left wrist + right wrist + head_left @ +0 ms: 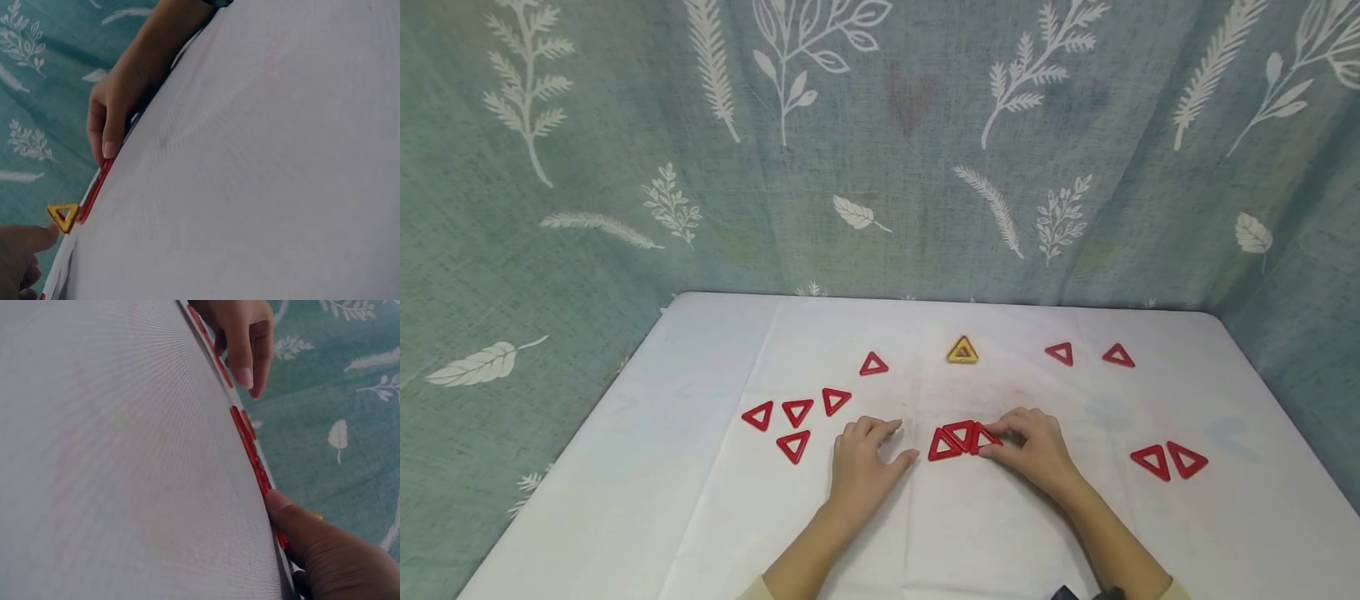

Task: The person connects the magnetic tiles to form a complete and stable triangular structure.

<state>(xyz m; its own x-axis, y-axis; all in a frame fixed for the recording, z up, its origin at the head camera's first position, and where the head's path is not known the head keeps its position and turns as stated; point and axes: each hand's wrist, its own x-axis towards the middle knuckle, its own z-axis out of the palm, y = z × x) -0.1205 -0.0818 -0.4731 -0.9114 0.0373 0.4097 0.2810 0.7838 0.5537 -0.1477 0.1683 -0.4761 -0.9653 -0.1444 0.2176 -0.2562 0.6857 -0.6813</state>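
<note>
"How did the hands sit?"

"The right hand [1033, 446] bent in from the right. Its thumb and fingers pinched a red triangle tile [977, 438] at the end of a row. The left hand [868, 462] held nothing. Its thumb and fingers were spread, pointing toward the pinch."

"What was near the pinch?"

"Just left of it was the middle tile [959, 426], then the left-end tile [935, 446]. They sat tight together on the white table [1000, 533]. Farther out, a bit left of the pinch, was a yellow triangle [962, 360]. Five loose red tiles [793, 436] were left of the pinch, and four loose ones [1164, 462] were right."

"Did every view show that?"

"No, only the head view showed all those. The left wrist view made the row a thin red strip, but showed the yellow triangle's face. The right wrist view showed just a bit of yellow behind the right thumb [297, 522]."
</note>
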